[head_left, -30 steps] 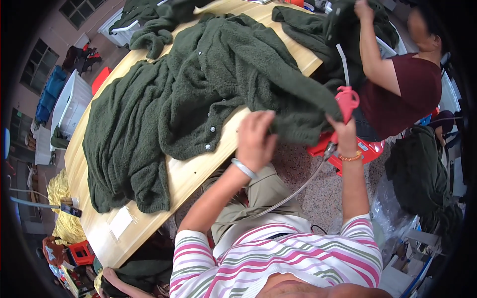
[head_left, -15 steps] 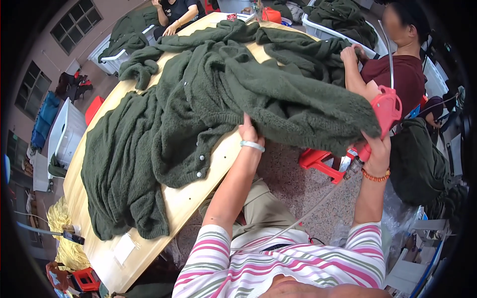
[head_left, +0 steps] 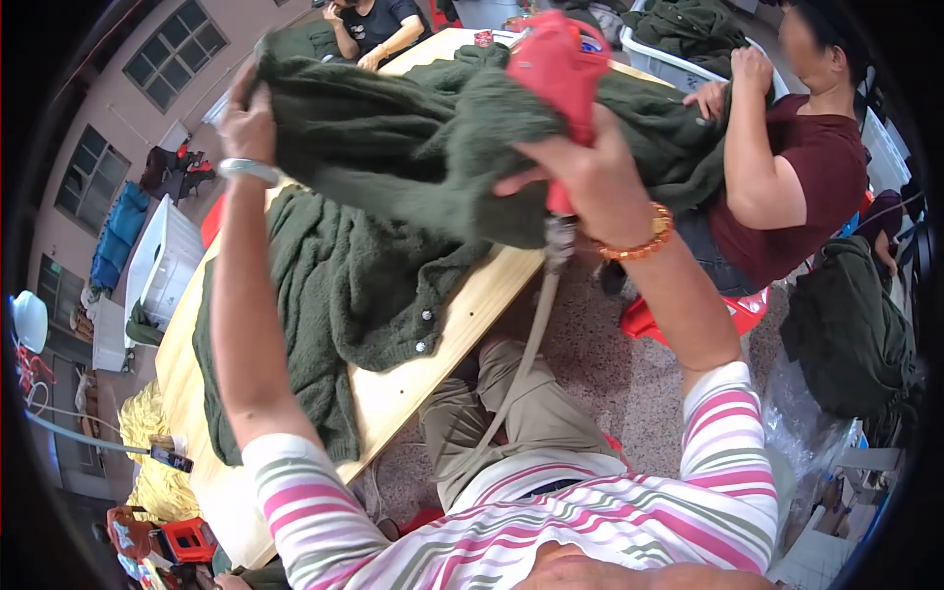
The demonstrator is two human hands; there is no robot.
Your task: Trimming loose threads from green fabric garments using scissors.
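A dark green fuzzy knit cardigan (head_left: 383,147) is stretched above the table between my two hands, its raised part blurred by motion. My left hand (head_left: 250,128), with a pale bangle at the wrist, is closed on the garment's far left end. My right hand (head_left: 596,182), wearing an orange bead bracelet, wraps round a red air blow gun (head_left: 562,84) at the cardigan's right end. Its thumb and fingers also press against the knit. A thin hose (head_left: 521,369) runs from the gun down toward my lap. Below, more green knit with shiny buttons (head_left: 423,346) lies on the table.
The pale wooden table (head_left: 403,388) has its near edge in front of my legs. At the right, a co-worker in a maroon top (head_left: 811,162) handles green knitwear; another person (head_left: 379,29) sits opposite. White bins (head_left: 172,261) and a red stool (head_left: 742,313) stand around.
My left hand has moved up and left, lifting the knit off the table. My right hand with the air blow gun has swung left and up over the table.
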